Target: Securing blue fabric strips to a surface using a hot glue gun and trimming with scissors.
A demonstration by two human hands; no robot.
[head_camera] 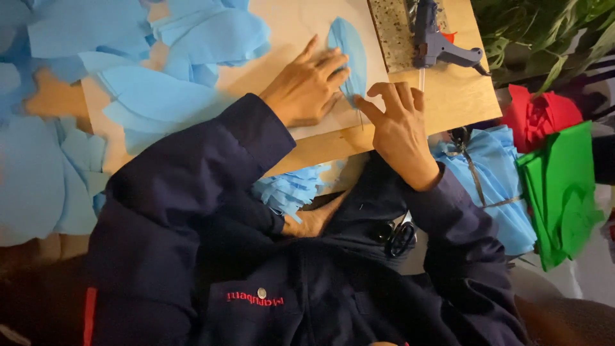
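My left hand lies flat on the pale sheet that covers the wooden tabletop, fingers spread and straight, their tips pressing the near edge of a blue paper petal. That petal is a narrow leaf shape whose long axis runs away from me, its pointed end far and its base coming down toward my right hand. My right hand sits just beside the left, to the right and a little nearer my body, fingers curled narrow with the forefinger and thumb pinching at the petal's base; whether they grip the paper itself or something thin against it I cannot tell. So the petal lies just beyond both hands, the left one holding its side down, the right one at its lower tip. Beyond my right hand a blue glue gun rests on a speckled mat, nozzle pointing right. Loose blue petals pile to the left, a fringed blue strip sits near my chest, scissors lie in my lap, and green and red paper lie off to the right
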